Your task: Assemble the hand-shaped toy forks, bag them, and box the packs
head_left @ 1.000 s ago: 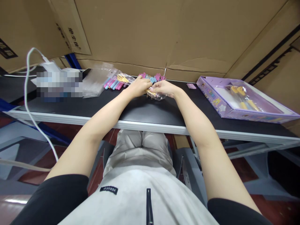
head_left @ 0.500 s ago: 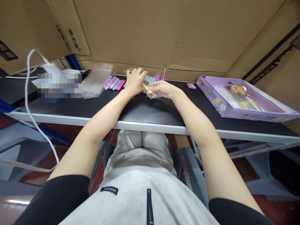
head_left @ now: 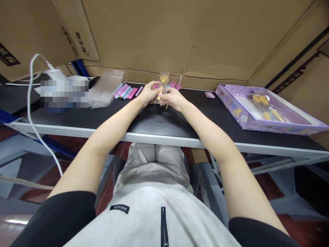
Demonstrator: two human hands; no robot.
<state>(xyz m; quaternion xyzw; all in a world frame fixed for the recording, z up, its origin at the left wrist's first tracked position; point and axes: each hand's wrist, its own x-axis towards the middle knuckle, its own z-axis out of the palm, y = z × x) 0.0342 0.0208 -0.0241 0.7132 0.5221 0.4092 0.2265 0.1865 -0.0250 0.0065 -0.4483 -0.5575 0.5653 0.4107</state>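
A yellow hand-shaped back scratcher (head_left: pixel 163 79) in a clear plastic sleeve is held over the middle of the black table, its claw end pointing to the back. My left hand (head_left: pixel 149 92) pinches its left side, fingers closed. From the right, my right hand (head_left: pixel 175 98) grips it near the yellow handle end. Pink and blue claw heads (head_left: pixel 172 84) lie just behind my hands, partly covered by them. Some dark rod ends show below my fingers. To the left lies a row of pink, blue and purple handles (head_left: pixel 125 92).
A stack of clear plastic sleeves (head_left: pixel 102 92) lies left of the handles. On the right stands a purple open box (head_left: pixel 238 109) with bagged yellow scratchers (head_left: pixel 264 100) in it. A small pink packet (head_left: pixel 209 95) lies between. Cardboard (head_left: pixel 195 41) walls the back.
The sleeved yellow scratcher has turned from slanting low between my hands to pointing its claw end backward. My left hand has come down beside it, and my right hand has shifted slightly left.
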